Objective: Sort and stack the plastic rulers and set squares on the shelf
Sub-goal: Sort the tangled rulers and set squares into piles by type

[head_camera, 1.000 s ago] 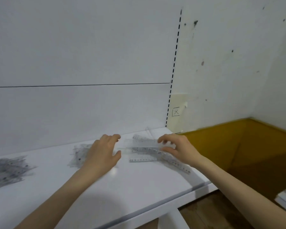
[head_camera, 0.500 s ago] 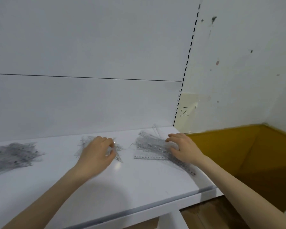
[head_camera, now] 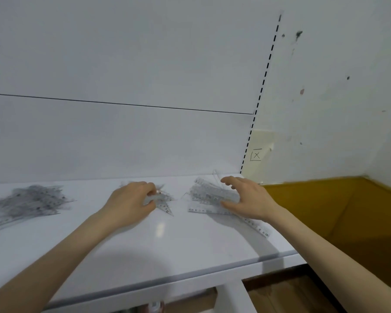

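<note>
Plainly, the head view, the only one, shows both hands down on the white shelf point(head_camera: 167, 249), each at its own heap of clear plastic.

The left hand point(head_camera: 131, 202) sits on the set squares point(head_camera: 165, 204) at the middle of the shelf. Its fingers are curled down and the thumb is drawn in under them, so it seems to pinch a clear piece at the heap's left side. The plastic there is blurred, and how many pieces it has I cannot tell. The points of the triangles stick out to the right of the hand.

The right hand point(head_camera: 251, 199) stands at the right end of the rulers point(head_camera: 208, 196). It is spread wide, with the fingers arched over the far edge of the heap and the thumb touching the near edge, and it has closed round nothing. The rulers lie roughly across the shelf, left to right, loosely fanned. One stray ruler point(head_camera: 255, 227) slants out from under the wrist toward the shelf's front right corner. The heap reaches leftward from this hand, so squaring it up probably calls for a squeeze across its short width, and the right hand is the nearer one for that.

Well apart at the far left lies a third pile point(head_camera: 29, 203), grey and too blurred to sort by eye.
</note>
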Demonstrator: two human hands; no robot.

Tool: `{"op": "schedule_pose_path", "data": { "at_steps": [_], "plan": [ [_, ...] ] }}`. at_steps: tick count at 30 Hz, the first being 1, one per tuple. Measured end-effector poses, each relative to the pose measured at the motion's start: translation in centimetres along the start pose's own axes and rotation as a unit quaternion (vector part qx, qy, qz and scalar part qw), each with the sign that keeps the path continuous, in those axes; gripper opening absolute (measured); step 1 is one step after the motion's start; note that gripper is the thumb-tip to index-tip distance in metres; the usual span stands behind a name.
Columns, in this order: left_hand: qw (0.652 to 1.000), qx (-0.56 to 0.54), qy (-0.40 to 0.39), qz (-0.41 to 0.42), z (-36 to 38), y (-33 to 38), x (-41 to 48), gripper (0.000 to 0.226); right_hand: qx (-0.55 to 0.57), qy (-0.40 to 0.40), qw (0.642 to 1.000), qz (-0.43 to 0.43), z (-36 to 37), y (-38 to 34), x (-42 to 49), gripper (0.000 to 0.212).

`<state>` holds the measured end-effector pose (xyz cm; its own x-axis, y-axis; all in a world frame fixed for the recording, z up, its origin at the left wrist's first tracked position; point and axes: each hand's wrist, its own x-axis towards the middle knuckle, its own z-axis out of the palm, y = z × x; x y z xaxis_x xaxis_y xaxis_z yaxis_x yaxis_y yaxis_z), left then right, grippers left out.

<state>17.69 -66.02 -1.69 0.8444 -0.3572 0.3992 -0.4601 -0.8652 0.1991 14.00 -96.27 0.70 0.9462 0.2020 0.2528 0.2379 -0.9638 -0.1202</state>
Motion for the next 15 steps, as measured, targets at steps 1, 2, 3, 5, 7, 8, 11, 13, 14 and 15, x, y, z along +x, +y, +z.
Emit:
{"op": "schedule_pose_path", "data": {
  "at_steps": [1, 2, 3, 5, 7, 8, 11, 13, 14, 15],
  "plan": [
    [1.000, 0.005, -0.001, -0.002, -0.3, -0.6, -0.3, 0.018, 0.005, 0.002, 1.000, -0.003, 0.1, -0.6, 0.2, 0.058],
    [1.000, 0.011, -0.004, -0.002, -0.7, -1.2, -0.7, 0.019, 0.013, 0.002, 1.000, -0.007, 0.3, -1.2, 0.5, 0.058],
    [1.000, 0.020, -0.005, -0.001, -1.1, -2.0, -1.2, 0.021, 0.019, 0.000, 1.000, -0.009, 0.4, -2.0, 0.8, 0.058],
    [0.999, 0.034, -0.005, -0.001, -2.0, -3.5, -2.3, 0.023, 0.019, -0.005, 1.000, -0.017, 0.6, -3.8, 1.5, 0.059],
    [0.999, 0.044, -0.001, -0.010, -2.8, -5.3, -3.6, 0.023, 0.006, -0.009, 0.999, -0.036, 1.0, -5.6, 2.3, 0.057],
    [0.999, 0.046, -0.001, -0.017, -3.3, -6.2, -4.2, 0.023, -0.003, -0.010, 0.999, -0.049, 1.2, -6.6, 2.7, 0.055],
    [0.999, 0.040, -0.002, -0.036, -4.7, -9.3, -6.2, 0.023, -0.020, -0.013, 0.996, -0.084, 1.6, -9.8, 3.8, 0.052],
    [0.997, 0.051, 0.005, -0.052, -5.8, -11.4, -7.8, 0.020, -0.022, -0.016, 0.995, -0.099, 1.9, -12.2, 4.5, 0.056],
    [0.996, 0.063, 0.013, -0.061, -6.4, -12.5, -8.6, 0.018, -0.018, -0.013, 0.994, -0.105, 2.1, -13.4, 4.9, 0.060],
    [0.995, 0.072, 0.022, -0.069, -7.0, -13.5, -9.4, 0.019, -0.011, -0.007, 0.994, -0.109, 2.3, -14.7, 5.2, 0.061]
  ]
}}
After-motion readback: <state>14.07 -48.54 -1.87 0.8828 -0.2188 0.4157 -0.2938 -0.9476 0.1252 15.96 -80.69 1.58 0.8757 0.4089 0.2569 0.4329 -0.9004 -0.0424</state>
